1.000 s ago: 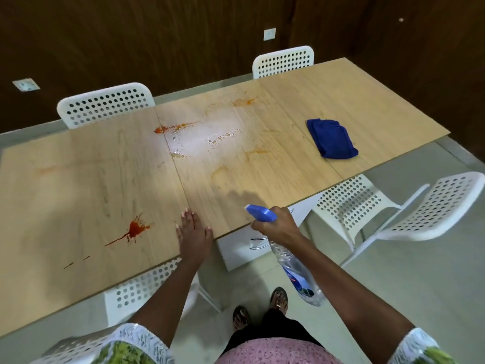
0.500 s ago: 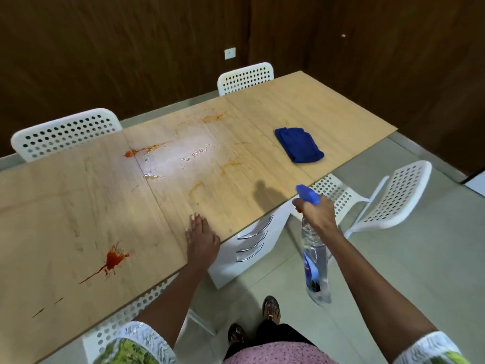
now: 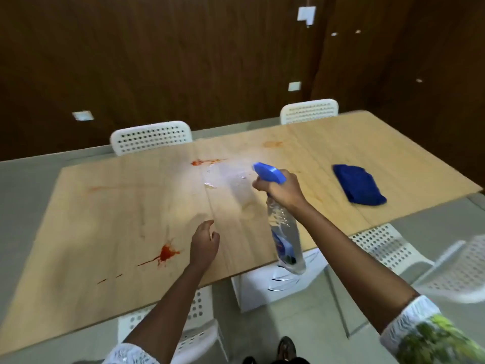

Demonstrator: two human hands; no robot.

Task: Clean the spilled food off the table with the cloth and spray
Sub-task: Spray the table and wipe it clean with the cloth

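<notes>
A long wooden bench (image 3: 105,219) fills the room, white perforated chairs (image 3: 151,136) tucked along its far side. On its right end lies a folded blue cloth (image 3: 359,187), well apart from both hands. A red splat of spilled food (image 3: 166,253) sits near the front edge, with a thinner orange smear (image 3: 204,162) beside a wet patch further back. The right hand (image 3: 284,191) holds its grip clenched round the neck of a clear spray bottle (image 3: 286,240), blue nozzle pointing left. The left hand (image 3: 204,245) hovers over the bench beside the splat, fingers loosely curled, grasping nothing.

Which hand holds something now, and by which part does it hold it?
The right hand grips the spray bottle at its neck, just under the blue trigger head. The left hand holds nothing.
</notes>
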